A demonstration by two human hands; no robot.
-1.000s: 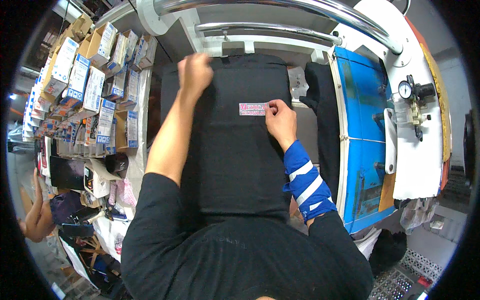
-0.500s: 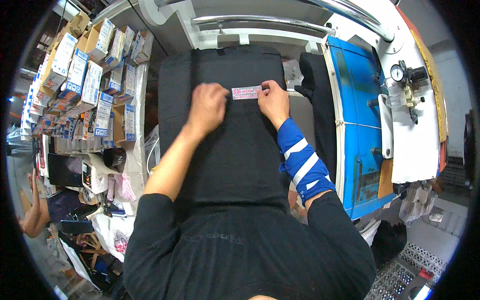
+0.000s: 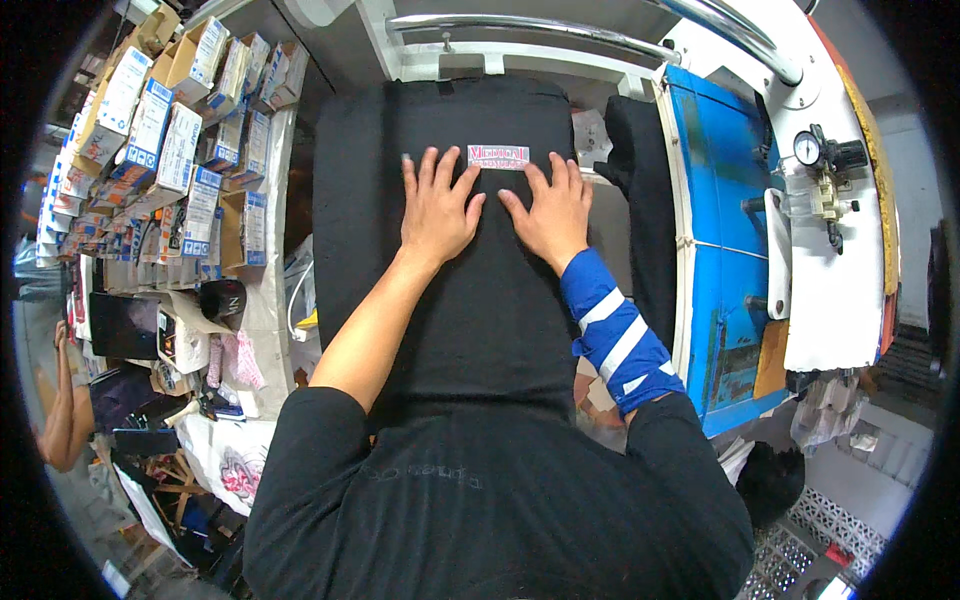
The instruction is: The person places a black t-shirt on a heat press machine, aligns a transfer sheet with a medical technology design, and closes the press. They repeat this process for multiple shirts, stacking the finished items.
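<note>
A black garment [image 3: 460, 335] lies spread on the press bed before me, with a small rectangular label [image 3: 498, 157] bearing pink lettering on it near the top. My left hand [image 3: 437, 210] lies flat on the cloth, fingers spread, below and left of the label. My right hand [image 3: 550, 210] rests on the cloth below and right of it, also with fingers apart and holding nothing. A blue wrap with white bands [image 3: 620, 330] covers my right forearm.
Stacked cardboard boxes [image 3: 170, 150] crowd the left bench. Metal bars [image 3: 520, 30] span the back. At the right are a blue padded panel [image 3: 725, 180], a pressure gauge [image 3: 807, 146] and dark fabric [image 3: 650, 210]. Another person's bare arm [image 3: 68, 405] shows at the far left.
My right hand has let go of the label and spread out. My left hand, earlier curled and raised, has moved right and opened flat on the cloth. The label appears higher in view.
</note>
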